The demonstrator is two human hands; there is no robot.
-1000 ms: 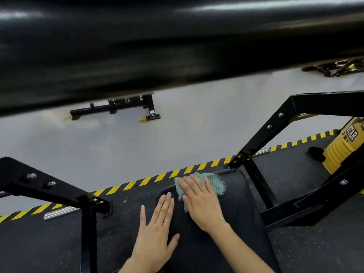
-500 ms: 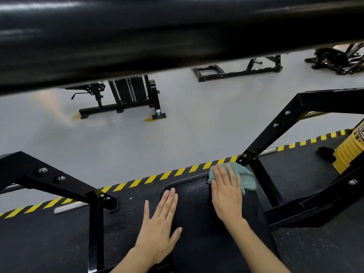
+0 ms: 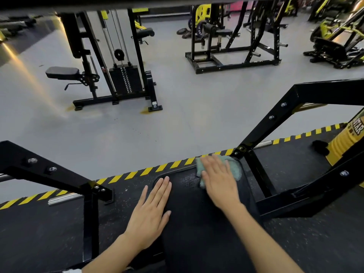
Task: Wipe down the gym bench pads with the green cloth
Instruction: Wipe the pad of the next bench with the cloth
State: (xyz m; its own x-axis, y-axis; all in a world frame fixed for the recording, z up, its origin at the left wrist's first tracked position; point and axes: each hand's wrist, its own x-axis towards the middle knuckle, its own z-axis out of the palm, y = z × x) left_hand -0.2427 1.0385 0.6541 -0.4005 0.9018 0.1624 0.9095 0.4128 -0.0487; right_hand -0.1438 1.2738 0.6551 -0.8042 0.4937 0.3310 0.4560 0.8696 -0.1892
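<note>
Overhead, the dark bar that filled the top of the view half a second ago now sits at the very edge, and gym machines show beyond it, while both hands remain on the bench much as before. The right hand (image 3: 218,184) lies flat with straight fingers, pressing the green cloth (image 3: 236,170) onto the far right corner of the black bench pad (image 3: 197,223); the cloth pokes out on both sides of the fingers and nothing is clenched. The left hand (image 3: 149,211) rests open, palm down, along the pad's left edge, holding nothing. Black bolted steel frame members (image 3: 266,131) angle up on either side of the bench. A yellow-and-black hazard stripe (image 3: 126,176) borders the dark speckled rubber mat (image 3: 39,233) just past the pad's far end. On the grey floor (image 3: 177,125) beyond stands a cable machine with a weight stack (image 3: 126,79). A yellow ribbed drum with lettering (image 3: 346,142) sits at the right edge.
</note>
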